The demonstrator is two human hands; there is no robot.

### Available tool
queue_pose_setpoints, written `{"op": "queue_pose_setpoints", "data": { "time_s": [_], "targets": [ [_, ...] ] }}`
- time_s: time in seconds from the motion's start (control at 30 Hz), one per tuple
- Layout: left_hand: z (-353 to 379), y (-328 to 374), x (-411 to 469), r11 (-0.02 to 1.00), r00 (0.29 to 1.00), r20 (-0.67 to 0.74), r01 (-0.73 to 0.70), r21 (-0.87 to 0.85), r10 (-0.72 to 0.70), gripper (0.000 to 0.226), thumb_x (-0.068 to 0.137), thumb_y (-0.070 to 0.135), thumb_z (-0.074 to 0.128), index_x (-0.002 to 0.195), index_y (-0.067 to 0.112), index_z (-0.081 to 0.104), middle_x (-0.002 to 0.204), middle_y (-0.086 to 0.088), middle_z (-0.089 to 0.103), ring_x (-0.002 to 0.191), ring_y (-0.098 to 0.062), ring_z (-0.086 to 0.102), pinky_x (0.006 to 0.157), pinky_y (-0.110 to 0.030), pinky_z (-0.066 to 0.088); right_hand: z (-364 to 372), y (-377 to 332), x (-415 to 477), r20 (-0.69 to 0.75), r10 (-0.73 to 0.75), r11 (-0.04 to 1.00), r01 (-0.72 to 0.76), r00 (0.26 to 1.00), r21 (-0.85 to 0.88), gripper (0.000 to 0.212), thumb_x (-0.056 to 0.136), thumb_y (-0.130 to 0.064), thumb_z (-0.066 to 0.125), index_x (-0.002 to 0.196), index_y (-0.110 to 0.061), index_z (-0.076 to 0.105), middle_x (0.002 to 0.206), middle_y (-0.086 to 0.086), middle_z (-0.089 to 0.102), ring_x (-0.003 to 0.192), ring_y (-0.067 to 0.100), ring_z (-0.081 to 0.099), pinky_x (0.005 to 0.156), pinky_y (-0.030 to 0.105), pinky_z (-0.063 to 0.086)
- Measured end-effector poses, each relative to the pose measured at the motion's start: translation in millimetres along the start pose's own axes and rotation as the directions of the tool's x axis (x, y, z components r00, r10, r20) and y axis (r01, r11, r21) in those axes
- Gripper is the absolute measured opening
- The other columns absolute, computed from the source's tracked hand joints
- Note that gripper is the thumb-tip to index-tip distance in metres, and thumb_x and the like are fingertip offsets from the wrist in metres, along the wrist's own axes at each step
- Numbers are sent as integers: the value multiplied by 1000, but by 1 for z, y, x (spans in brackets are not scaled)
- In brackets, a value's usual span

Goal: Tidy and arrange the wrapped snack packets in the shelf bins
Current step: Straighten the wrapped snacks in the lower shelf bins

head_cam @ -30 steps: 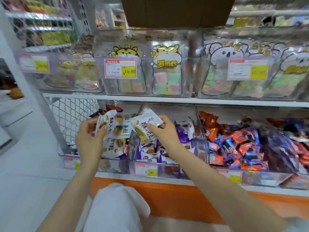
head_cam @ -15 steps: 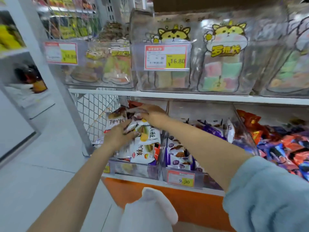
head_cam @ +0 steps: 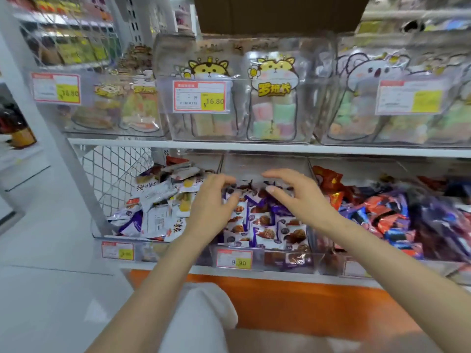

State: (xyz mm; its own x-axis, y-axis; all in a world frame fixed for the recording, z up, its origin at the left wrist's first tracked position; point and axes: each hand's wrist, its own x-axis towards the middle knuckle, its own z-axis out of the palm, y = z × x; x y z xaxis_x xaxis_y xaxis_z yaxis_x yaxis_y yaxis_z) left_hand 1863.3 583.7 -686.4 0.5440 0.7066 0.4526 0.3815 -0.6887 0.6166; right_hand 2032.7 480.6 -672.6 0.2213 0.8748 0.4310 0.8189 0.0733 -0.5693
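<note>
On the lower shelf, the middle clear bin (head_cam: 265,261) holds white-and-purple waffle snack packets (head_cam: 265,228). My left hand (head_cam: 214,202) hovers over the bin's left side, fingers loosely curved and holding nothing. My right hand (head_cam: 298,194) hangs over its right side, fingers curved downward just above the packets, also holding nothing. The left bin (head_cam: 119,238) is heaped with white packets with yellow print (head_cam: 163,200). To the right lies a pile of red, orange and purple packets (head_cam: 387,212).
The upper shelf (head_cam: 254,147) carries clear bins of bagged sweets (head_cam: 275,108) with price tags. A white wire mesh panel (head_cam: 114,174) closes the shelf's left end. An orange base (head_cam: 293,299) runs below. White cloth (head_cam: 201,319) lies near my body.
Both hands let go of the white-and-yellow packets in the left bin and moved right, now over the middle bin of purple waffle packets.
</note>
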Motion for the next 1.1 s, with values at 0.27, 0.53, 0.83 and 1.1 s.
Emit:
{"op": "queue_pose_setpoints", "data": {
  "time_s": [0.27,0.53,0.83,1.1],
  "targets": [
    [104,96,4,968,948,226,-190,-166,225,22,89,16,59,111,14,61,113,-1,54,110,-16,50,92,-24,36,-85,87,-79,-320,294,952,-248,901,178,22,91,-3,57,102,-20,64,100,-1,67,81,-17,57,79,4,42],
    [169,105,39,970,928,296,-242,12,227,22,87,20,61,108,14,63,112,-5,60,110,-23,50,93,-35,39,-97,158,-99,-136,336,901,-360,932,-241,39,80,-21,73,117,-18,65,118,5,64,113,24,56,93,29,39],
    [187,91,47,953,939,222,-289,89,264,14,83,16,65,97,15,66,107,-5,62,106,-26,51,90,-35,35,-96,192,-86,175,357,709,-144,918,-690,58,80,-34,69,134,-40,47,155,-4,21,142,22,18,115,42,15],
    [187,94,43,959,945,208,-274,75,254,16,87,14,61,102,13,66,115,-4,58,114,-19,43,94,-26,28,-121,201,-92,-150,360,812,-388,921,-437,50,76,-9,72,122,-23,57,130,7,44,104,30,55,72,39,50]
  ]
}}
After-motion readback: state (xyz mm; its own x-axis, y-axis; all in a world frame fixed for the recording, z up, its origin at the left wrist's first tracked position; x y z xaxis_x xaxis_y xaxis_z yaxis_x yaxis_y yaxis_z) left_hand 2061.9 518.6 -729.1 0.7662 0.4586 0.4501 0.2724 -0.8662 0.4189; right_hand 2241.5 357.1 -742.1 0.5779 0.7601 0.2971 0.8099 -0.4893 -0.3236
